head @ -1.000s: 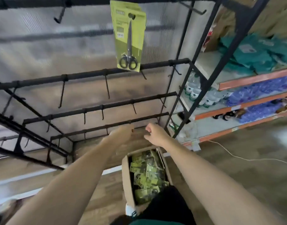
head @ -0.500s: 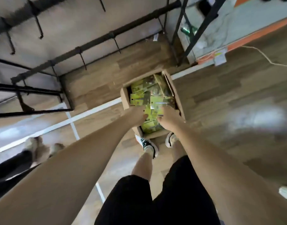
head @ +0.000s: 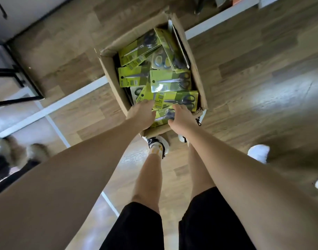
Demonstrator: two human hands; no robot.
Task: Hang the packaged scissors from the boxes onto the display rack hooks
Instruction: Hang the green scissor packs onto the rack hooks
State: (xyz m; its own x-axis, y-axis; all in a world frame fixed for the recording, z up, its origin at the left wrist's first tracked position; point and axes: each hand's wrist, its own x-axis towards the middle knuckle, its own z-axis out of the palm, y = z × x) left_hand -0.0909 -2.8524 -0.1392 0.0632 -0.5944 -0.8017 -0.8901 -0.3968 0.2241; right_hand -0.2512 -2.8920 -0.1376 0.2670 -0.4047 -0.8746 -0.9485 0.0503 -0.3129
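Both hands in the cardboard box (head: 109,69) — left hand (head: 143,114), right hand (head: 181,117) fingers on the scissor packs (head: 176,101), grip unclear — we're picking stock to hang.

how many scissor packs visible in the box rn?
About 8 packs in the cardboard box: three at the far end, two mid-box, one white-backed at left, two nearest the left hand and right hand. More likely buried.
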